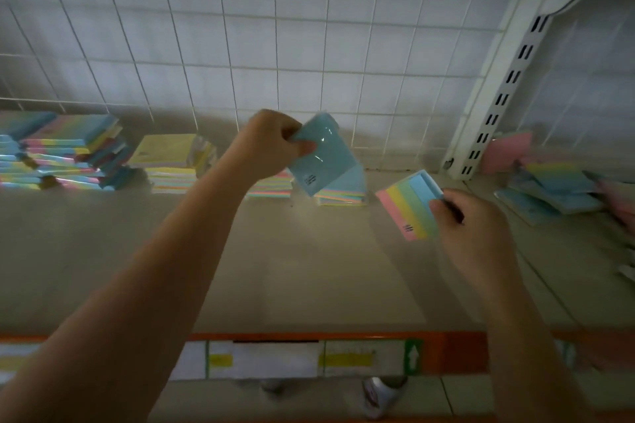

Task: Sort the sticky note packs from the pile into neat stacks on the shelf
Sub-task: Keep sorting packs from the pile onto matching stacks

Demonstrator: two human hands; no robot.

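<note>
Glossy blue pack (321, 156) pinched by left hand (271, 144); right hand (470, 227) grips flat rainbow-striped pack (409, 206).

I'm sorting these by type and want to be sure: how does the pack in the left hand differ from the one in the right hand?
The left hand grips a plain blue pack; the right hand pinches a striped pack with pink, yellow, green and blue bands. The blue pack is held higher, above the small stacks at the back of the shelf; the striped pack is lower and nearer. Both are tilted, off the shelf, with small dark print near a lower corner.
</note>
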